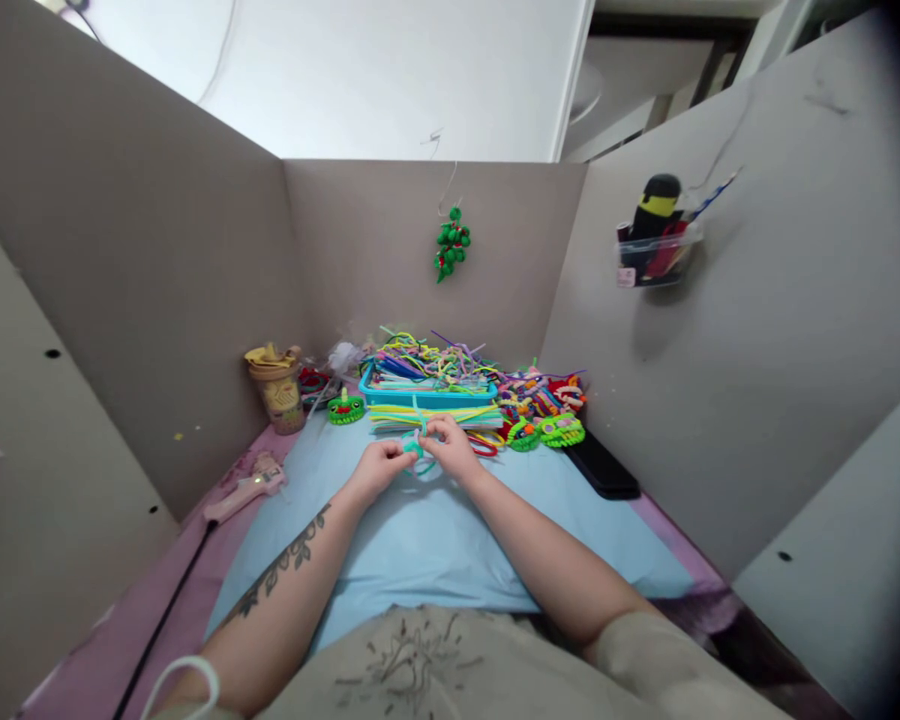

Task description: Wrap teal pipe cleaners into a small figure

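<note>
Held above the light blue sheet is a small mint-green craft piece (412, 450) that appears to be made of bent pipe cleaner, with thin ends sticking out. My left hand (381, 466) pinches it from the left. Meeting it from the right, my right hand (451, 448) has its fingers closed on the piece near its top. Fingers cover part of it, so its exact shape is unclear. Just beyond the hands lies a bundle of yellow, mint and white pipe cleaners (390, 418), with red loops (486, 443) beside my right hand.
Behind the bundle stands a blue tray (427, 400) heaped with coloured pipe cleaners. Green craft faces (345, 407) and a colourful pile (544, 395) flank it. A pink glue gun (247, 492) and a cup (281, 395) are left; a black flat case (604, 465) is right. Panels surround the table.
</note>
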{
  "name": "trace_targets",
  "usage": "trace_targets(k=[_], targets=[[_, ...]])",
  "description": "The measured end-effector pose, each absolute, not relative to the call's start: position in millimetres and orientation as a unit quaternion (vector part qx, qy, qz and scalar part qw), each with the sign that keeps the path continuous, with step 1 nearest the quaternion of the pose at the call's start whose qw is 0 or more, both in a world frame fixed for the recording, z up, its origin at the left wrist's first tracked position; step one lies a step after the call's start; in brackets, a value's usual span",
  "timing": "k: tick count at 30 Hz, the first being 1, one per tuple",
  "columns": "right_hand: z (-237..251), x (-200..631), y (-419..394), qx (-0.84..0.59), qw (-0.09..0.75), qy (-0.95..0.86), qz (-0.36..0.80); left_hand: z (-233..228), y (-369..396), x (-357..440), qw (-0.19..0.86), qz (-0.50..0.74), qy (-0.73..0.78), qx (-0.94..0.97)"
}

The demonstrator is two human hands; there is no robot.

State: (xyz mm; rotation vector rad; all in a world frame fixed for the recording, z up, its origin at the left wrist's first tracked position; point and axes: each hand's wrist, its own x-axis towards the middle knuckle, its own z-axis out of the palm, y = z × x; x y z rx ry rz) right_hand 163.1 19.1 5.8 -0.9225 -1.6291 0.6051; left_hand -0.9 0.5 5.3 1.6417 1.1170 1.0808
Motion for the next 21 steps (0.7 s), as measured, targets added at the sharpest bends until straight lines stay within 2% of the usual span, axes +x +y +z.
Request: trace_targets(k=[8, 14, 21], targets=[[-5.3, 164.7, 30.7, -0.394, 0.483, -0.729, 0.284, 3.8, 2.0, -0.1, 0.376, 0.418, 0.455, 0.69], [-5.1, 164.5, 35.5, -0.409, 0.538, -0.697, 0.239, 5.7, 2.6, 1.9, 0.249, 0.55, 0.468, 0.645], [-3.4, 161.1, 31.9, -0.43, 0.588, -0.649, 0.218, 2.9, 1.7, 4.1, 0.22, 0.507, 0.469, 0.689]])
